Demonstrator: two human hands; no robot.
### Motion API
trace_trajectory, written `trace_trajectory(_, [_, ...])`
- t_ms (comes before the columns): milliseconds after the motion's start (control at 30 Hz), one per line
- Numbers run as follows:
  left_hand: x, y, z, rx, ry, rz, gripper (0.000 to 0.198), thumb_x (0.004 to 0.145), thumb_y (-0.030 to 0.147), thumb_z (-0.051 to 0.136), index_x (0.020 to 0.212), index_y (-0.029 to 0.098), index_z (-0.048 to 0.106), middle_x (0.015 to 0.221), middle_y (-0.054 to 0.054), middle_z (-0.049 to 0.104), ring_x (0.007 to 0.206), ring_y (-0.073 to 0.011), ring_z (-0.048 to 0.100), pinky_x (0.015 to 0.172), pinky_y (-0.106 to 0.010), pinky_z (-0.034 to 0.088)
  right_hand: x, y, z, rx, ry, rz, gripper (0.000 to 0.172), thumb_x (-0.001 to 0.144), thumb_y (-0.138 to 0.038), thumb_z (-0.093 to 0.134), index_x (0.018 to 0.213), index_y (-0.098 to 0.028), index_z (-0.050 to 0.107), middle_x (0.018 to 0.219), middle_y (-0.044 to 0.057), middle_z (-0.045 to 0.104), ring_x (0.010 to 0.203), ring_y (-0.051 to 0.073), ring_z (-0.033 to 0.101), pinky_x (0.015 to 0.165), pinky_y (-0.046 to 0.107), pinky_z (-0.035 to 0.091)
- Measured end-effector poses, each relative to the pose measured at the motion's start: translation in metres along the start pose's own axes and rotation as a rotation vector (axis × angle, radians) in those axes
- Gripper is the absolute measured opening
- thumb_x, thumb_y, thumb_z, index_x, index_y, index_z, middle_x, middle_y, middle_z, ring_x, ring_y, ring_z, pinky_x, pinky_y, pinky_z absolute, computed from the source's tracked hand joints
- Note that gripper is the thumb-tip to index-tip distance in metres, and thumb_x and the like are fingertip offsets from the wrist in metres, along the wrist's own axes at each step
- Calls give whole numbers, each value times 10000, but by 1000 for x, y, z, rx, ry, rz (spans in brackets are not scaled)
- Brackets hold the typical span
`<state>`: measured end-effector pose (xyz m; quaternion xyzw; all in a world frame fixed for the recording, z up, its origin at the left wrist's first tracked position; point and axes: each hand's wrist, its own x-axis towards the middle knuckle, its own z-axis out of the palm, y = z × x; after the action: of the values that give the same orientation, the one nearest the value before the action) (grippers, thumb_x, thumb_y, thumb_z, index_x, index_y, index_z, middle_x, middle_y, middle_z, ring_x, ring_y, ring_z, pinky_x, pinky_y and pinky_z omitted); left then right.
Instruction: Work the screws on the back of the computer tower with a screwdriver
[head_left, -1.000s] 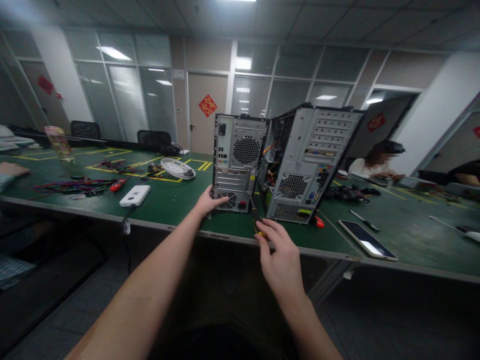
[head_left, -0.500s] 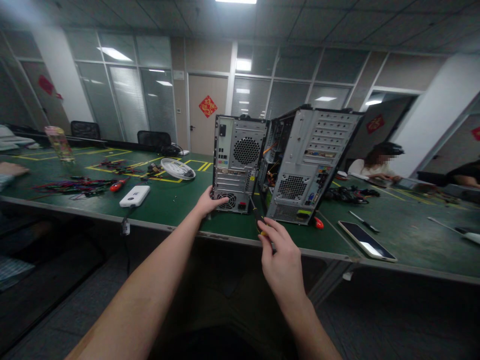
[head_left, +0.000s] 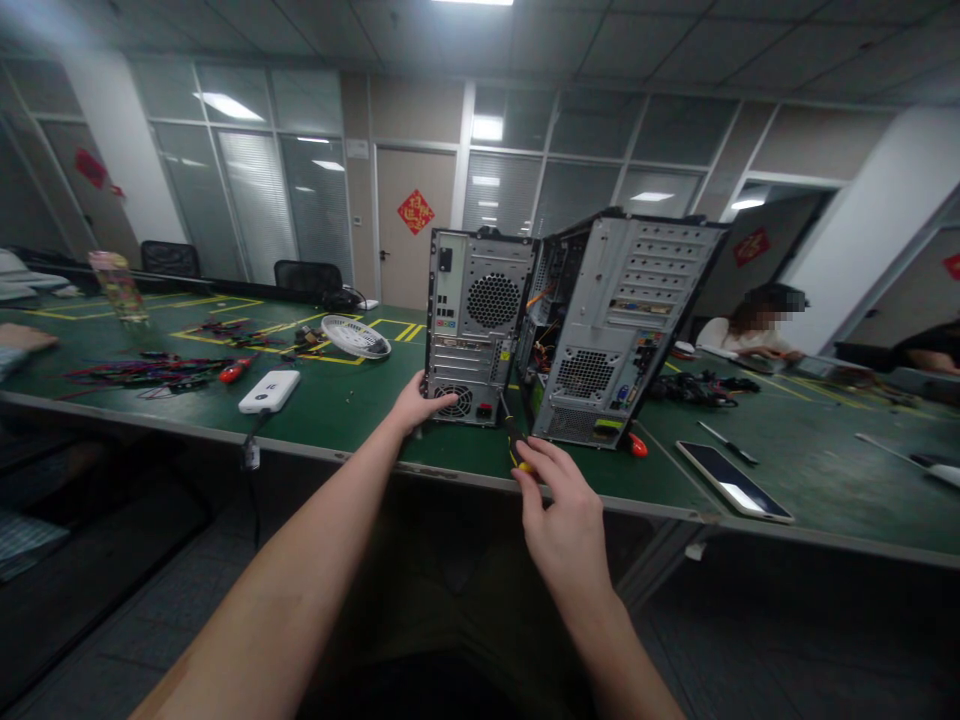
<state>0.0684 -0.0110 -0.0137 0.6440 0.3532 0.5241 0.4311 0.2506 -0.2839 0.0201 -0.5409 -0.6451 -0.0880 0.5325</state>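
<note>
Two computer cases stand upright side by side at the table's front edge, their rear panels towards me. My left hand (head_left: 417,403) grips the lower left corner of the smaller computer case (head_left: 469,345), thumb across the rear fan grille and fingers behind the side. In my right hand (head_left: 564,500) is a screwdriver (head_left: 515,437) with a black and yellow handle, pinched near its end. Its tip points up at the lower right edge of the smaller case; exact contact is too small to tell. Close on the right, the larger computer case (head_left: 592,390) shows cables through its open side.
On the green table (head_left: 337,415) lie a white power bank (head_left: 270,392), bundled thin wires (head_left: 150,372), a white basket (head_left: 356,338) and a red-handled tool (head_left: 235,371). Rightward are a phone (head_left: 731,482), another screwdriver (head_left: 727,442) and black cables (head_left: 705,388). A person (head_left: 757,325) sits beyond.
The screwdriver handle has turned slightly in my right fingers, showing more yellow. My left hand and both computer cases have stayed in place.
</note>
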Motion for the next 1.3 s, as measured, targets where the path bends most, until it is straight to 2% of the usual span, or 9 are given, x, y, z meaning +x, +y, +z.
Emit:
trace_trajectory(167, [0,2,1,6,10,-8,887,614,495,1020,1364,207,644,1365,-149,757,1266,-325,723,1169,-485,518,0,-1,0,1,-17,-1,316,1042,-203,574,1267,-216,796,1371,137,762,1259,296,743,1109,492,617])
trace_trajectory(367, [0,0,0,38,15,-5,905,621,527,1012,1380,204,638,1379,-157,750,1277,-329,717,1162,-495,519,0,-1,3,35,11,53,238,1008,-232,638,1201,-174,764,1185,152,796,1037,288,793,919,442,688])
trace_trajectory(533, [4,-6,0,40,20,-2,905,621,546,1005,1376,202,644,1370,-156,754,1260,-321,724,1163,-501,514,1,0,0,-13,0,0,259,1019,-186,582,1208,-201,758,1309,150,777,1223,304,746,1079,510,620])
trace_trajectory(633, [5,-8,0,27,16,2,920,608,544,1011,1384,212,645,1362,-153,757,1255,-320,726,1165,-502,513,1,1,0,-25,3,-8,260,1026,-183,566,1198,-210,759,1343,144,773,1259,307,733,1098,525,605])
trace_trajectory(867, [4,-7,0,35,17,2,910,615,541,1010,1382,212,647,1369,-151,755,1269,-325,722,1165,-493,516,0,1,3,45,28,80,177,1015,-300,671,1140,-204,750,1139,135,806,968,286,795,879,434,681])
trace_trajectory(1033, [4,-6,1,42,30,2,911,607,541,1014,1377,216,653,1356,-150,760,1258,-330,725,1156,-496,521,0,1,1,-4,6,-7,224,1027,-200,597,1169,-204,770,1303,150,780,1210,311,754,1072,508,621])
trace_trajectory(1100, [3,-5,1,33,25,4,912,604,540,1016,1376,216,656,1346,-151,763,1253,-334,726,1156,-501,521,0,1,1,-27,-9,-29,254,1033,-178,570,1176,-209,778,1337,146,775,1259,314,734,1106,532,602])
trace_trajectory(1200, [3,-5,0,21,12,9,920,605,541,1015,1382,211,650,1348,-153,763,1254,-335,725,1154,-504,522,0,1,2,-28,-3,-29,238,1029,-189,589,1176,-203,776,1331,152,778,1246,320,741,1101,535,605])
trace_trajectory(1300, [3,-5,0,39,19,8,926,608,548,1012,1386,205,645,1365,-157,754,1262,-335,719,1159,-506,517,0,1,3,15,30,27,174,1010,-245,668,1146,-189,762,1218,155,800,1097,309,789,990,479,660])
